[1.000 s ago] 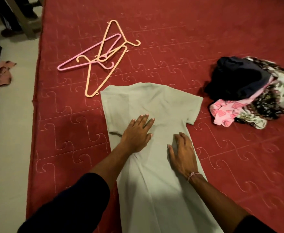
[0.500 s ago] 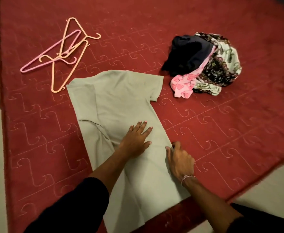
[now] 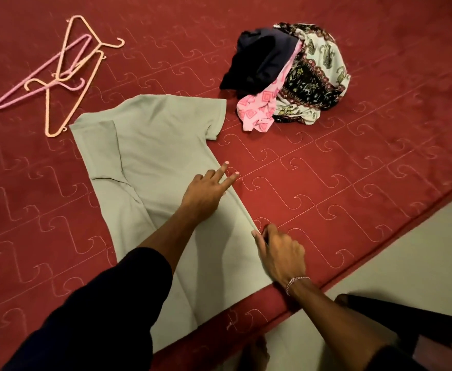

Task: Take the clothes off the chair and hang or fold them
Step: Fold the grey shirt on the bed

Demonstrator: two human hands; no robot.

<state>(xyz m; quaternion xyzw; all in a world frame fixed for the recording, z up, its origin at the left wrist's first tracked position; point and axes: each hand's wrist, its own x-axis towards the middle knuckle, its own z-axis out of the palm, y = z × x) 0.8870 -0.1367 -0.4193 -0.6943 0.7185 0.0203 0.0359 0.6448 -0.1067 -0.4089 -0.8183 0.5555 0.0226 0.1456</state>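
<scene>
Head view: left hand (image 3: 206, 192) presses flat, fingers straight, on one grey shirt (image 3: 152, 156) spread on the red bed (image 3: 353, 183); right hand (image 3: 279, 254) pinches its side edge. Three hangers (image 3: 61, 76) and one clothes pile (image 3: 286, 76) lie beyond.

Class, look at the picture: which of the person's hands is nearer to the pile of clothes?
Left. The left hand lies on the grey shirt, below the pile of clothes; the right hand grips the shirt's edge, farther away.

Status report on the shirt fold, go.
Left hand flat on grey shirt, fingers straight. Right hand pinching shirt's right edge. Hangers and clothes pile lie apart from the shirt, nothing in the way.
</scene>
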